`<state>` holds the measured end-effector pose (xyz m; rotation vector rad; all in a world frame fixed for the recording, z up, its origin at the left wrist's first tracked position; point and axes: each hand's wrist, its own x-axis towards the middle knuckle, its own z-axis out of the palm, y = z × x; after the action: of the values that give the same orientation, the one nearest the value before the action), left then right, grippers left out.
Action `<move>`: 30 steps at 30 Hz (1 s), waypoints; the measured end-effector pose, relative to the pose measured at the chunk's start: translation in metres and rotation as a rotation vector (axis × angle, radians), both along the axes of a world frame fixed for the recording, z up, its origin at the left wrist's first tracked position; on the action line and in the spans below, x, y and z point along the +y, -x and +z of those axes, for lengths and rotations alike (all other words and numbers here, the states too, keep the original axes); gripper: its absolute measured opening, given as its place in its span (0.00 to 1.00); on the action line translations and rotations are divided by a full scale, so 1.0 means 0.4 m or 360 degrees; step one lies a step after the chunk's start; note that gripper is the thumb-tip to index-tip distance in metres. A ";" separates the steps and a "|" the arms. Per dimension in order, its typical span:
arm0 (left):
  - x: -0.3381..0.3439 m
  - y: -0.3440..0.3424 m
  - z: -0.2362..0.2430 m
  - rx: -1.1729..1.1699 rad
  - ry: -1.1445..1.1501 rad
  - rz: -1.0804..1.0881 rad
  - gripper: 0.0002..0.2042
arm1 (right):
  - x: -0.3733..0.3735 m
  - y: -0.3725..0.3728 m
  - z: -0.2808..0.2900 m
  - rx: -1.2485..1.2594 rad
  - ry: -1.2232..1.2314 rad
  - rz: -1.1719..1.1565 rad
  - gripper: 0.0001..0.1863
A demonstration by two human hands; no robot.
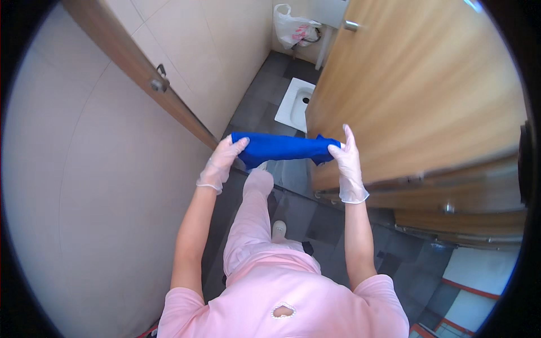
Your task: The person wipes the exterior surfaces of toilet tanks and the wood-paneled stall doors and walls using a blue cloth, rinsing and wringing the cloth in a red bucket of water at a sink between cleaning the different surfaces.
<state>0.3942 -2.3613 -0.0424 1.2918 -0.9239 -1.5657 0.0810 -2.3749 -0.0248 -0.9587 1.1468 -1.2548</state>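
A blue cloth (284, 147) is stretched between my two hands at about the height of the stall doorway. My left hand (224, 159), in a clear thin glove, is closed on its left end with the thumb on top. Gripping the right end is my right hand (347, 160), gloved the same way, with its thumb over the cloth and some fingers reaching up. The cloth hangs slack and folded along its lower edge. Beyond it, a white squat toilet (294, 104) is set in the floor, partly hidden by the door.
A wooden door (406, 96) stands ajar on the right, with a metal knob (351, 26). On the left runs a tiled wall (186, 50) with a wooden frame and latch (160, 84). A white plastic bag (294, 27) hangs at the back. Grey tiles cover the floor (256, 101).
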 end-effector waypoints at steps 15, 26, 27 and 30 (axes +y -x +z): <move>-0.978 -0.159 0.097 -0.1365 0.0886 0.0026 0.23 | -0.889 -0.188 0.124 0.1490 0.0368 -0.0085 0.18; -1.287 -0.343 0.269 0.0494 0.0076 -0.0380 0.20 | -1.191 -0.245 0.185 -0.0671 -0.0390 0.0126 0.18; -1.274 -0.326 0.241 0.1067 -0.0213 -0.0416 0.21 | -1.195 -0.276 0.181 -0.1160 -0.0581 -0.0068 0.19; -1.221 -0.318 0.044 0.0735 -0.0274 0.0023 0.22 | -1.173 -0.333 0.084 -0.1528 -0.0784 0.0083 0.17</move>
<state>0.5213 -2.8498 -0.0248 0.9805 -0.4966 -1.8576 0.2141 -2.8441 0.0090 0.0295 0.5894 -1.0992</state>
